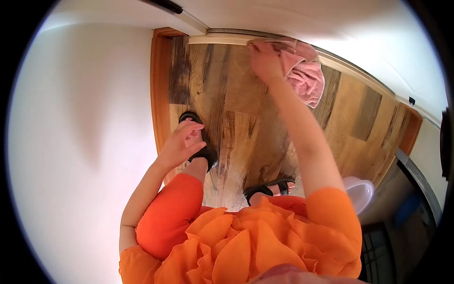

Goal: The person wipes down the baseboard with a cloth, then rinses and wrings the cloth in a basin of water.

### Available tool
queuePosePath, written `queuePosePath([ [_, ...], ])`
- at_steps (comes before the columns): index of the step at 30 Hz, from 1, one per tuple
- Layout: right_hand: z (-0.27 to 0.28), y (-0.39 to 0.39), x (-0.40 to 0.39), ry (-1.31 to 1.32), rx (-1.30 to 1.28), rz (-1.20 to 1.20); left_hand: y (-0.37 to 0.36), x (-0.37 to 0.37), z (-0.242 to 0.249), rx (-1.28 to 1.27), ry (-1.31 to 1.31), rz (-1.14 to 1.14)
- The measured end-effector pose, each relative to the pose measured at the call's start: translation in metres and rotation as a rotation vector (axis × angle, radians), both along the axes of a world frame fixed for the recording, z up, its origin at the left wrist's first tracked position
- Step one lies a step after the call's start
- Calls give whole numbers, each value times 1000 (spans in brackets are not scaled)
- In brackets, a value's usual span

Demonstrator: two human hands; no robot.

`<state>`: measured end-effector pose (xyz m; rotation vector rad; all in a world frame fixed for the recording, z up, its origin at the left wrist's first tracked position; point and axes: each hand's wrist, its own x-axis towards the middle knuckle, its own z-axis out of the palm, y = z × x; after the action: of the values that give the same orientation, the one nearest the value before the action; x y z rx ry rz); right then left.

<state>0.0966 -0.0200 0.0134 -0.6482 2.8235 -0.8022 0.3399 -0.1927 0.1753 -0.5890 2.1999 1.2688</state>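
My right hand [266,60] reaches forward to the cream baseboard [215,39] at the foot of the white wall. Its fingers are closed on a pink cloth [306,78], pressed against the top of the baseboard. The rest of the cloth trails to the right and hangs crumpled down over the wood-look floor. My left hand [182,142] hovers above my left foot with its fingers loosely bent and apart, and nothing is in it.
Wooden trim [161,85] edges the floor on the left, beside a white wall [85,118]. A translucent white basin [360,193] stands at my right. My black sandals [279,186] rest on the wood-look floor [236,94]. A dark doorway opens at lower right.
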Motion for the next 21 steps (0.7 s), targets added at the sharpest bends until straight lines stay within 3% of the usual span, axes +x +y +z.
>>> queuePosePath([
  [1,15,11,-1,-36,55,-4,-2,1,5,-28,-27,10],
  [3,-46,69,-16,292,-21,218,-12,17,-1,-49,3,70],
  [6,-32,96,-13,335,201,141,-14,17,-3,-39,-13,70],
  [9,-40,34,-1,451,211,226,0,16,0,30,1,13],
  [12,-35,5,-5,329,144,331,-6,3,1,0,40,-1],
  [15,-40,57,-22,260,-121,296,-18,19,9,-55,-8,78],
  [19,-23,54,-20,297,14,170,-13,19,2,-25,-46,105],
  [21,-41,31,-17,234,-107,232,-3,12,5,36,-41,43],
])
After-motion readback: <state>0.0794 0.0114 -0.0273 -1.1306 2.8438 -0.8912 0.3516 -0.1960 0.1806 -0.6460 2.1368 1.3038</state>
